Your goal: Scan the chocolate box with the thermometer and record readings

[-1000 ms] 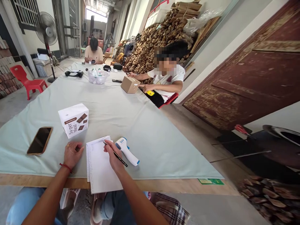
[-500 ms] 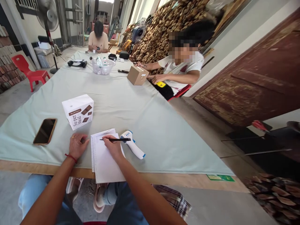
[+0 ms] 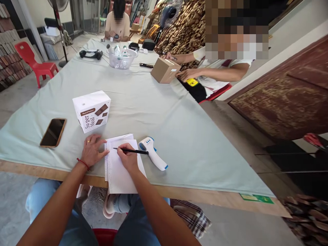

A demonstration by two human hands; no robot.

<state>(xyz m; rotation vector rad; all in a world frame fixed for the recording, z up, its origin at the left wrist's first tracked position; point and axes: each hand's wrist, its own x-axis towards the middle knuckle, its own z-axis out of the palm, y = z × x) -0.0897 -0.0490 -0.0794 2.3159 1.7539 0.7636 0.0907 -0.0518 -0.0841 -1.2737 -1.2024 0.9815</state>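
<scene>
My right hand grips a black pen, its tip at the upper left part of a white notebook page. My left hand lies on the cloth with fingers spread, thumb and fingertips at the notebook's left edge. Right of the notebook rests a white and blue infrared thermometer. A white box with chocolate-bar pictures stands just beyond my left hand. Farther left, a smartphone lies with its dark screen up.
A pale green cloth covers the table. A clear plastic basin with bottles stands farther back. At the right side, a person handles a cardboard box; another person sits at the far end. A red chair stands left.
My left hand has opened from a loose curl and reached the notebook's edge. My right hand still holds the pen at the page. The whole view has shifted.
</scene>
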